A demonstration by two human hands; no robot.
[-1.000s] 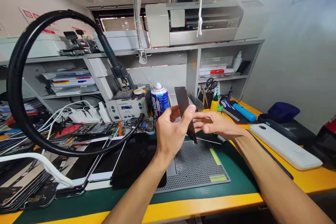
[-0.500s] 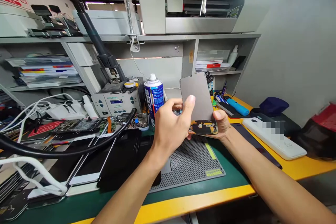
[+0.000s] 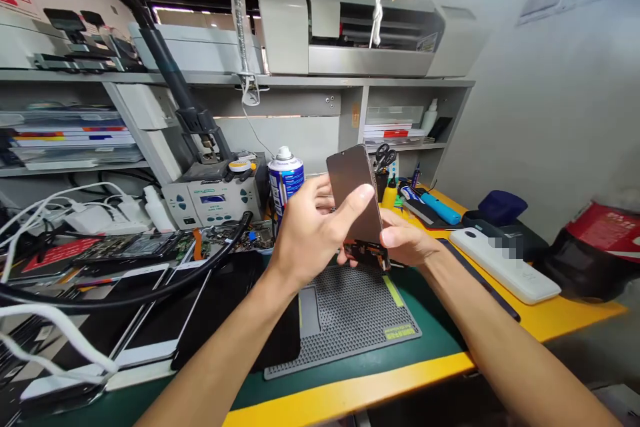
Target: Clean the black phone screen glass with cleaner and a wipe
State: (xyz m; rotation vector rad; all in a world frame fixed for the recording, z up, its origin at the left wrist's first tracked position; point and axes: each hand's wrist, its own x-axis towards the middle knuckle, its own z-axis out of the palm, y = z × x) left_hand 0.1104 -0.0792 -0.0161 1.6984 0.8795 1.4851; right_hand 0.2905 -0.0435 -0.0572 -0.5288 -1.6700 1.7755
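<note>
A phone screen assembly [image 3: 349,177] with a plain grey-brown face and bare circuitry along its lower end is held up, tilted, above the mat. My left hand [image 3: 315,227] grips it from the left, its thumb lying across the face. From the right, my right hand [image 3: 407,237] holds the lower right edge, with the thumb at the corner and some fingers hidden behind. Below both hands lies a grey perforated work mat [image 3: 350,313] on the green bench surface.
A blue spray can [image 3: 286,177] and a hot-air station [image 3: 215,197] stand behind. Phone screens [image 3: 160,320] and a black hose [image 3: 150,300] crowd the left. On the right are a white phone-shaped item [image 3: 505,263], a dark phone [image 3: 483,280] and a yellow bottle [image 3: 390,193].
The phone screen assembly has turned, so its side edge now shows and its face looks narrower. Both hands still hold it. The view has shifted slightly.
</note>
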